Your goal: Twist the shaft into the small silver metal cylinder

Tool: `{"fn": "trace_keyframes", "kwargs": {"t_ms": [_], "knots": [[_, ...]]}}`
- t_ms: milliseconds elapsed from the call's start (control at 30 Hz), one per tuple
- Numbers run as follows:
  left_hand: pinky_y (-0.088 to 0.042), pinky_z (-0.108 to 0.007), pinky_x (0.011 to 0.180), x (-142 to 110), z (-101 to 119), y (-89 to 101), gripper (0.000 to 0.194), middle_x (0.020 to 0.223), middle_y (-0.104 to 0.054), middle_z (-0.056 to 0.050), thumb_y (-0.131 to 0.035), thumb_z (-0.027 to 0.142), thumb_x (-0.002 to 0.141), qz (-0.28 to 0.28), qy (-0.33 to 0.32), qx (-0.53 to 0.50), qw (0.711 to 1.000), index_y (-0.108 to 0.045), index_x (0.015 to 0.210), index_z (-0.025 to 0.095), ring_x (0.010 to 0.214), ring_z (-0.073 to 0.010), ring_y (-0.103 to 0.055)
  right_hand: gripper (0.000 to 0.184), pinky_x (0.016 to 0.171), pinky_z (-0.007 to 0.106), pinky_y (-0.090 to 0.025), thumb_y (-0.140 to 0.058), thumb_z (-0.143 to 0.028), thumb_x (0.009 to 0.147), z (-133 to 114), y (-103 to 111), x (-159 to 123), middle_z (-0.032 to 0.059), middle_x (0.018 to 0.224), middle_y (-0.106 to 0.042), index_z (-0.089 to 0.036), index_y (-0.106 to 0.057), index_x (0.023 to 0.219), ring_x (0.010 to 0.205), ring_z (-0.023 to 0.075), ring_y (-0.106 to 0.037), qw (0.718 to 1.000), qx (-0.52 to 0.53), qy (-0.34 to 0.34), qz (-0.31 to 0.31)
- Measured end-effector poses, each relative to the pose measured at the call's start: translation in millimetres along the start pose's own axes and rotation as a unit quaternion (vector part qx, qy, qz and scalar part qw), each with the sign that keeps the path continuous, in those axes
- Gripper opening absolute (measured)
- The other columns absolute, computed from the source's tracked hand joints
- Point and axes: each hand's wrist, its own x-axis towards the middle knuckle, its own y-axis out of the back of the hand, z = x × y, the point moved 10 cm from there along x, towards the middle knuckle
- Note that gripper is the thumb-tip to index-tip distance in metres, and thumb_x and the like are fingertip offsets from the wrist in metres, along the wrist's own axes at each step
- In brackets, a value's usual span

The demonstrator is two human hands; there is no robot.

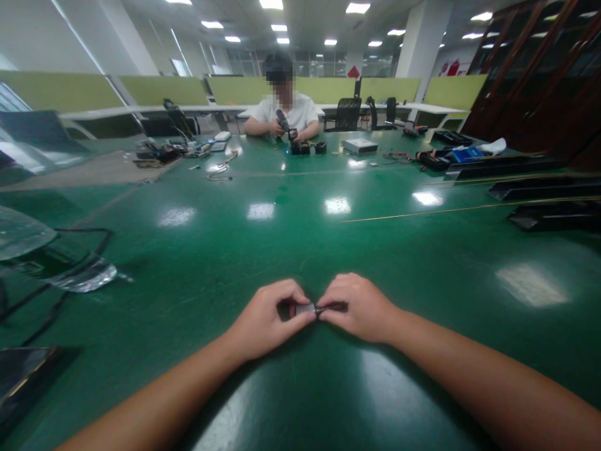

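Observation:
My left hand (270, 319) is closed, pinching a small silver-grey piece (305, 308) between thumb and fingers. A reddish-dark part shows at the left end of that piece, and my fingers cover much of the rest. Close against it, my right hand (359, 307) is closed on a thin dark piece (323, 309) that meets the silver-grey one at its right end. Whether the two are joined or only touching I cannot tell. Both hands are low over the green tabletop (300, 250), fingertips nearly together.
A clear plastic bottle (61, 250) lies at left, near a black cable (51, 313). A dark flat object (21, 373) sits at lower left. Across the table a person (286, 113) holds a dark tool. Black channels (558, 213) and thin rods (422, 213) lie at right.

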Motion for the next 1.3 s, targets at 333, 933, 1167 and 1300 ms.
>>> {"fn": "trace_keyframes", "kwargs": {"t_ms": [333, 933, 1167, 1300], "knots": [[-0.043, -0.024, 0.063, -1.3, -3.4, -2.9, 0.015, 0.077, -0.061, -0.001, -0.071, 0.025, 0.076, -0.015, 0.03, 0.004, 0.999, -0.062, 0.084, 0.016, 0.069, -0.0143, -0.057, 0.011, 0.077, 0.03, -0.041, -0.069, -0.027, 0.082, 1.7, -0.9, -1.1, 0.0017, 0.086, -0.073, -0.02, -0.073, 0.09, 0.083, 0.017, -0.06, 1.0, 0.007, -0.013, -0.001], [-0.041, -0.026, 0.066, -2.4, -1.2, -1.9, 0.017, 0.08, -0.059, -0.001, -0.072, 0.027, 0.078, -0.014, 0.007, 0.011, 1.0, -0.059, 0.083, 0.017, 0.073, -0.0149, -0.056, 0.011, 0.078, 0.031, -0.041, -0.069, -0.023, 0.079, 2.8, 1.1, -2.1, 0.002, 0.083, -0.072, -0.02, -0.073, 0.089, 0.082, 0.0177, -0.061, 0.999, -0.004, -0.02, -0.024], [-0.041, -0.026, 0.066, -2.3, -0.1, -1.4, 0.017, 0.08, -0.059, 0.0, -0.072, 0.026, 0.078, -0.014, 0.005, 0.009, 1.0, -0.059, 0.083, 0.017, 0.073, -0.0149, -0.056, 0.011, 0.08, 0.031, -0.041, -0.069, -0.023, 0.079, 4.3, 2.7, -4.0, 0.0015, 0.085, -0.072, -0.021, -0.073, 0.089, 0.084, 0.0175, -0.061, 0.999, -0.007, -0.017, -0.031], [-0.041, -0.025, 0.066, -2.1, 0.1, -2.5, 0.016, 0.08, -0.059, 0.0, -0.072, 0.025, 0.078, -0.018, 0.006, 0.001, 1.0, -0.059, 0.083, 0.017, 0.072, -0.0144, -0.056, 0.011, 0.079, 0.031, -0.041, -0.069, -0.023, 0.079, 5.8, 3.5, -4.1, 0.0017, 0.083, -0.072, -0.021, -0.073, 0.088, 0.083, 0.0175, -0.061, 0.999, -0.01, -0.021, -0.036]]}}
